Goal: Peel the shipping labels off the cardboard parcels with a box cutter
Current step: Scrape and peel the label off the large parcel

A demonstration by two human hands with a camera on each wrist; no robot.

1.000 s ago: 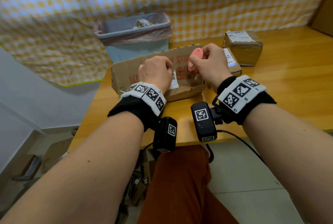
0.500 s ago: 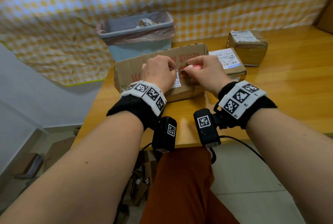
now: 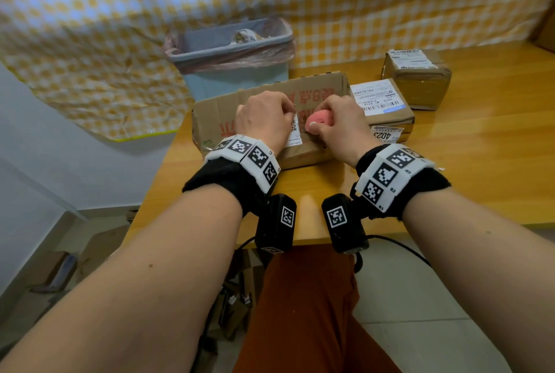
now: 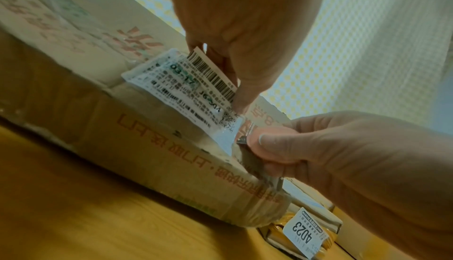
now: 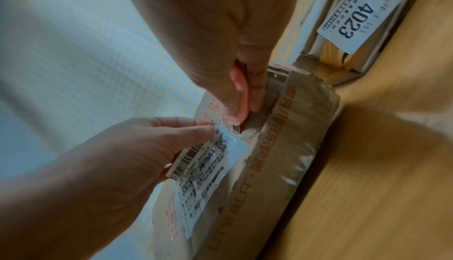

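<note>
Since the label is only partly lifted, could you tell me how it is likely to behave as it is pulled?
The shipping label looks thin and floppy: its barcode edge bends up where the left hand pinches it. It probably tears easily, so the box cutter in the right hand may have to free it.

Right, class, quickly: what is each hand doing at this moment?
Left hand: pinching the lifted edge of the white barcoded shipping label.
Right hand: gripping the small pink box cutter.
</note>
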